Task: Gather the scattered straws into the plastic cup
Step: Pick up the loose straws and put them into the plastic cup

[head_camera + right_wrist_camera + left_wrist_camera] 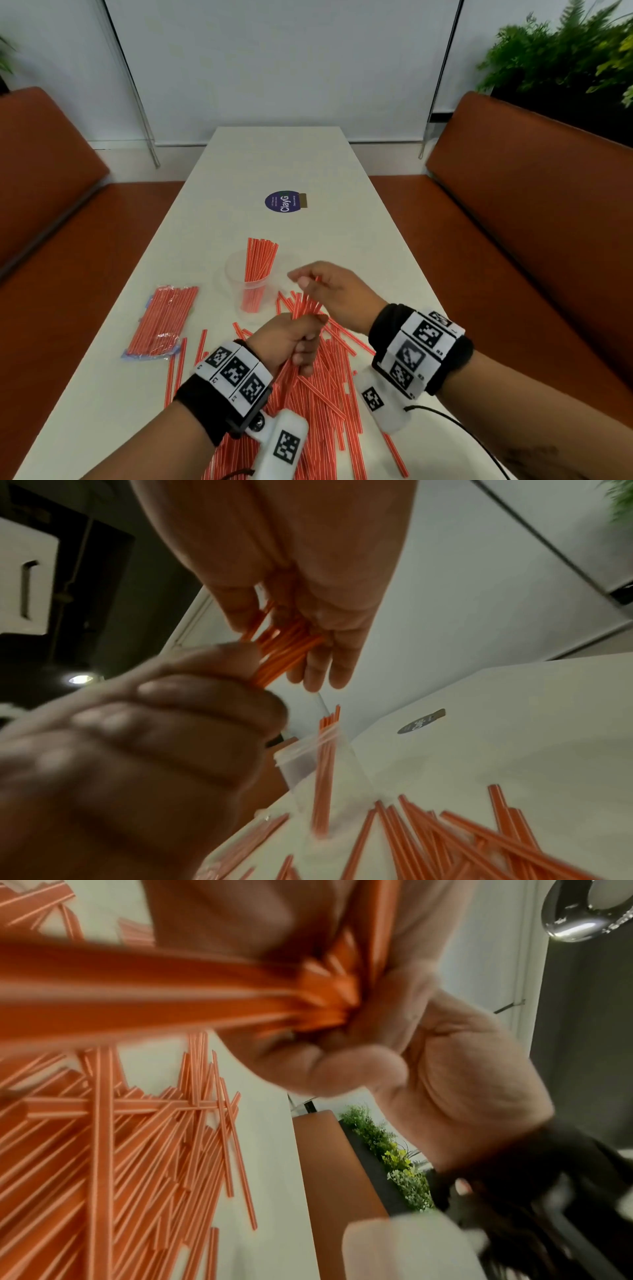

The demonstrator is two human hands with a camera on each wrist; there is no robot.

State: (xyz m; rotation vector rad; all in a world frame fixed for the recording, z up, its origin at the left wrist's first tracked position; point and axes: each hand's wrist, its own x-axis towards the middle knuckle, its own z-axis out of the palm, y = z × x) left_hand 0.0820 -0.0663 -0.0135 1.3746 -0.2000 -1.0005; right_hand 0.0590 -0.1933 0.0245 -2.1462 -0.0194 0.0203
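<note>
My left hand (294,342) grips a bundle of red-and-white striped straws (306,306) in a fist, held upright over the table. My right hand (329,291) is just above it. Its straight fingers (325,653) and thumb lie along the bundle's upper ends (281,647) without curling round them. The clear plastic cup (233,270) stands a little to the left of the hands, with several straws (258,263) upright inside. It also shows in the right wrist view, where the cup (308,764) is blurred. Many loose straws (325,394) lie scattered beneath the hands.
A sealed packet of straws (161,322) lies left of the cup. A round blue sticker (282,202) sits further back on the white table (274,154). Brown benches (531,205) run along both sides, with plants (565,58) at the back right.
</note>
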